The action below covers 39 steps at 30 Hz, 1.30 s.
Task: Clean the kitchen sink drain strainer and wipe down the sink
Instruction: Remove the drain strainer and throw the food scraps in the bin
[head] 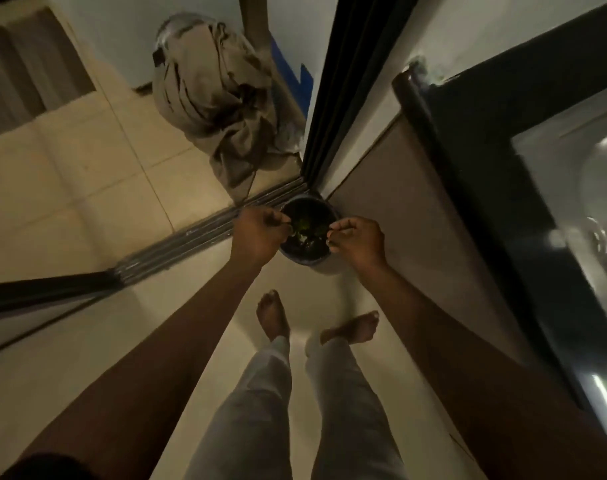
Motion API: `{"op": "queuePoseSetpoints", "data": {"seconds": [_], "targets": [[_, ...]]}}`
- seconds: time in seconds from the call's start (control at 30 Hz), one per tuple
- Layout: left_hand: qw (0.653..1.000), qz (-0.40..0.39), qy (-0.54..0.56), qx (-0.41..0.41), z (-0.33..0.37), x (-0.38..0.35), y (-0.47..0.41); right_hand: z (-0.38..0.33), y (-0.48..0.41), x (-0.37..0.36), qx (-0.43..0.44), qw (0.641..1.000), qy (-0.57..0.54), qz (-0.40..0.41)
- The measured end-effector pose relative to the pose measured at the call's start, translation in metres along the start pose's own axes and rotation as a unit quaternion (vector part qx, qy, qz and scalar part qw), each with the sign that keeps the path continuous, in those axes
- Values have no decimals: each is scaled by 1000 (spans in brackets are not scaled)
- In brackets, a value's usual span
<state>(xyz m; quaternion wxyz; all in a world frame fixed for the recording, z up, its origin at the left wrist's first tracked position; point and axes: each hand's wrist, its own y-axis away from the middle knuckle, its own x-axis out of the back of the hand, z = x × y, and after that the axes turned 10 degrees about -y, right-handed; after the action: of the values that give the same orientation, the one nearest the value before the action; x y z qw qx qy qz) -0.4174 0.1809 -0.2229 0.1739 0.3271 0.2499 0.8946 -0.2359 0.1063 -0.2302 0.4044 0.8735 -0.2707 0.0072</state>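
A small round waste bin [307,262] stands on the floor by the cabinet corner, with a dark lining and green food scraps [305,225] inside. My left hand [257,233] is at the bin's left rim with its fingers curled, pinching what looks like the edge of the dark liner. At the right rim my right hand [359,239] pinches the same way. The steel sink [603,188] shows at the far right, set in a dark countertop [475,157]. No strainer can be made out in either hand.
A beige cloth bundle [219,109] lies on the tiled floor beyond the sliding door track [205,230]. The cabinet front [399,188] runs along the right. My bare feet [272,315] stand just short of the bin.
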Motion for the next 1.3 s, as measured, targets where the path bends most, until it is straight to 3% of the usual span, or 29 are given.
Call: {"op": "queuePoseSetpoints", "data": {"seconds": [0.37, 0.7, 0.87, 1.03, 1.3], "targets": [[997, -11, -25, 73, -82, -76, -83, 84, -123, -57, -20, 995, 83, 54], [994, -35, -28, 102, -99, -114, -107, 111, -157, -67, -5, 988, 155, 20], [996, -34, -41, 77, -84, -110, -85, 99, -127, -59, 7, 992, 117, 42], [999, -8, -31, 39, -52, -86, -38, 62, -56, -45, 80, 992, 77, 53], [997, 8, 4, -82, 48, -25, 67, -11, 77, 5, 127, 989, -41, 66]]}}
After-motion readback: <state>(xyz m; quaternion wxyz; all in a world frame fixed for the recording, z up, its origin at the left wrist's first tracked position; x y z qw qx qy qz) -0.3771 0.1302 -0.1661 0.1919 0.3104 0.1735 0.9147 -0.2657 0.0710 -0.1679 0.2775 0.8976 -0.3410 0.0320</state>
